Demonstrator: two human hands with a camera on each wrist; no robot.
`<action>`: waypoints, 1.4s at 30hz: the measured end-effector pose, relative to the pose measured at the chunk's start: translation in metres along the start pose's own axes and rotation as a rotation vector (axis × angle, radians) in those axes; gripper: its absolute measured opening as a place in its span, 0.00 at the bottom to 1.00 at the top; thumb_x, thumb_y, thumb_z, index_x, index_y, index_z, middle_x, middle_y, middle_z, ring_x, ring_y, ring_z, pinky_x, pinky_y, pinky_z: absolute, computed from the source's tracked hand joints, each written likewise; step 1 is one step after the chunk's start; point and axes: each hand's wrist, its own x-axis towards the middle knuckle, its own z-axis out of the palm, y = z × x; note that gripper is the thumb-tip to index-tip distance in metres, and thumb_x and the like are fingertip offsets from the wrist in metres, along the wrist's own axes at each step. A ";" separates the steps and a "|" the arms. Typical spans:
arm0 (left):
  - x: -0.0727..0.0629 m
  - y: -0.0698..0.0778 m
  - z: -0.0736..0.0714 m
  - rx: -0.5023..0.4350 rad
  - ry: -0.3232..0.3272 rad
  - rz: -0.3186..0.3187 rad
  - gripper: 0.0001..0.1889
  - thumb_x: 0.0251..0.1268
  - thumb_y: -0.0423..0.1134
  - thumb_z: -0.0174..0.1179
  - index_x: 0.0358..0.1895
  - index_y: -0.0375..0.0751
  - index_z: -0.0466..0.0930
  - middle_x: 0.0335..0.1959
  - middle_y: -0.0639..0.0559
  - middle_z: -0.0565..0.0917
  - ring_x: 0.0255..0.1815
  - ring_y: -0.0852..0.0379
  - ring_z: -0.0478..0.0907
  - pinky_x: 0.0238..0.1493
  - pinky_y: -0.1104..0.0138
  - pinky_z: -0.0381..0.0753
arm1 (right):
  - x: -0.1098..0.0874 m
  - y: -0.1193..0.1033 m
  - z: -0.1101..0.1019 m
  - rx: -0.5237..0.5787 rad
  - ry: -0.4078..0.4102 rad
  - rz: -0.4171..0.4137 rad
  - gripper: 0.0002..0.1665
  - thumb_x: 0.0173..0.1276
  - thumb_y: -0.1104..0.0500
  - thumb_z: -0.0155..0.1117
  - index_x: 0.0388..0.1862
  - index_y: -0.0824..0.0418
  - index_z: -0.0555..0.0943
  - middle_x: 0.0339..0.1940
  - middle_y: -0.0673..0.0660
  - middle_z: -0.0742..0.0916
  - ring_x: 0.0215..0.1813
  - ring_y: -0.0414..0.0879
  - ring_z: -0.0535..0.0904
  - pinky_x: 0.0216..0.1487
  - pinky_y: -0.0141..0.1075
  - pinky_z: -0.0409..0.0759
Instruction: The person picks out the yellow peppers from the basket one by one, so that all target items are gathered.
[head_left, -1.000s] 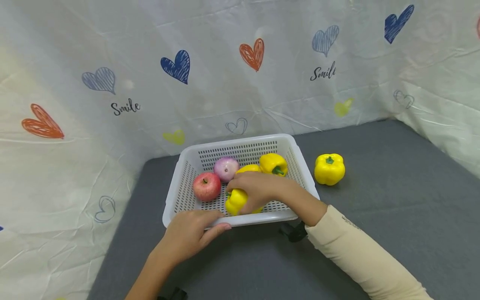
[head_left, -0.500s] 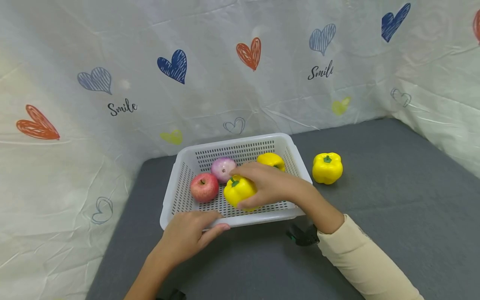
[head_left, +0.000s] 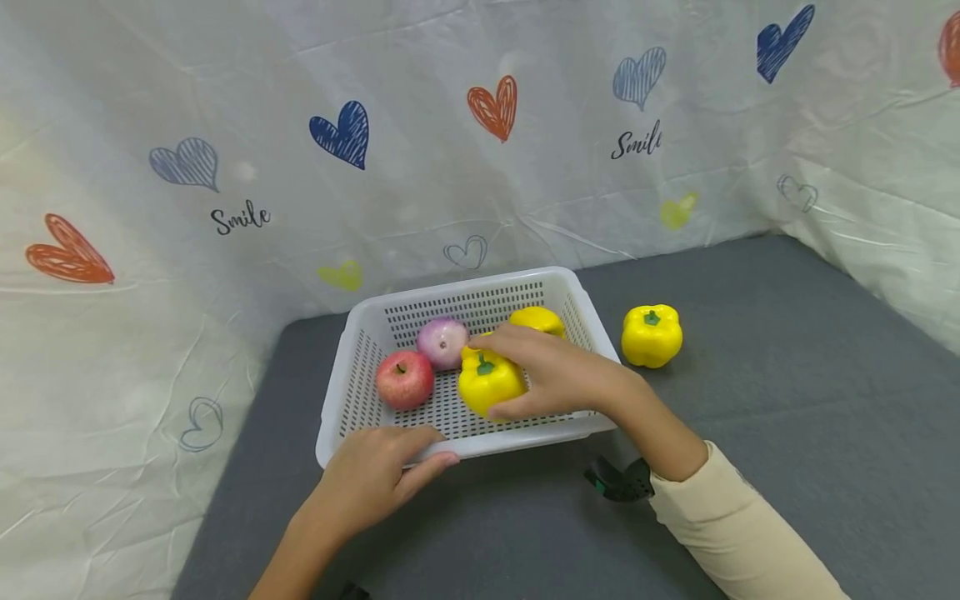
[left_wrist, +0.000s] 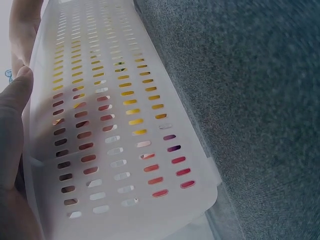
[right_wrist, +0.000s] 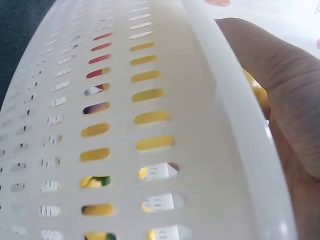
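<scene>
My right hand (head_left: pixel 551 367) grips a yellow bell pepper (head_left: pixel 487 387) inside the white slotted plastic basket (head_left: pixel 327 392), its green stem facing up. A second yellow bell pepper (head_left: pixel 537 318) lies behind that hand, partly hidden, and a bit of yellow shows by the fingertips. My left hand (head_left: pixel 378 471) holds the basket's near rim, thumb outside and fingers over the edge; the left wrist view shows the thumb (left_wrist: pixel 17 90) at the rim. To the left in the basket lie a red apple (head_left: pixel 405 380) and a purple onion (head_left: pixel 442 342).
Another yellow bell pepper (head_left: pixel 652 336) stands on the grey cloth-covered table (head_left: pixel 787 400), right of the basket. A white curtain (head_left: pixel 405 208) printed with hearts hangs behind and at the sides. A black strap piece (head_left: pixel 618 482) hangs below the right wrist.
The right hand has lifted and turned the held pepper, bringing its stem upward, and shifted slightly right. The left hand stays on the rim. The whole view has drifted a little.
</scene>
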 end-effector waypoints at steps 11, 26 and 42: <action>0.000 0.001 0.000 0.000 0.001 -0.012 0.14 0.71 0.58 0.59 0.35 0.54 0.79 0.23 0.70 0.72 0.21 0.67 0.68 0.24 0.69 0.68 | -0.011 0.002 -0.004 0.011 0.031 0.004 0.44 0.57 0.52 0.78 0.72 0.57 0.71 0.63 0.49 0.77 0.59 0.44 0.70 0.59 0.42 0.74; -0.001 0.002 -0.001 0.018 -0.023 -0.037 0.13 0.71 0.58 0.59 0.38 0.55 0.81 0.26 0.70 0.76 0.24 0.66 0.71 0.27 0.67 0.72 | -0.030 0.008 -0.010 0.003 0.094 0.022 0.41 0.58 0.52 0.78 0.70 0.53 0.73 0.69 0.51 0.74 0.68 0.48 0.68 0.66 0.49 0.70; -0.002 0.003 0.000 0.030 -0.010 -0.028 0.13 0.71 0.58 0.59 0.37 0.54 0.80 0.26 0.69 0.76 0.24 0.66 0.71 0.25 0.68 0.70 | -0.051 0.020 -0.019 0.032 0.156 0.001 0.44 0.59 0.53 0.78 0.72 0.58 0.69 0.71 0.49 0.73 0.70 0.47 0.68 0.67 0.50 0.68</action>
